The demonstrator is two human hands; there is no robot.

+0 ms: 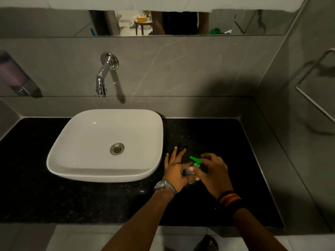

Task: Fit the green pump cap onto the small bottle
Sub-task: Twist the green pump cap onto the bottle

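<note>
The main risk here is that the green pump cap goes onto the neck crooked. If it is turned while tilted, the thread may catch wrongly and the cap will sit loose or leak. A second risk is that the small bottle slips or tips on the black granite counter, because only a thumb and part of the palm seem to press it, and the bottle may be wet or soapy.

The bottle stands in the lower middle of the frame, just right of the white basin, and it is mostly hidden between the two hands. The left hand touches it from the left side with the thumb on the neck area, while its fingers are spread and straight, so it steadies more than it grips. The right hand is curled around the cap and the bottle top from the right, grasping there. The green nozzle points to the upper left, above both thumbs.
</note>
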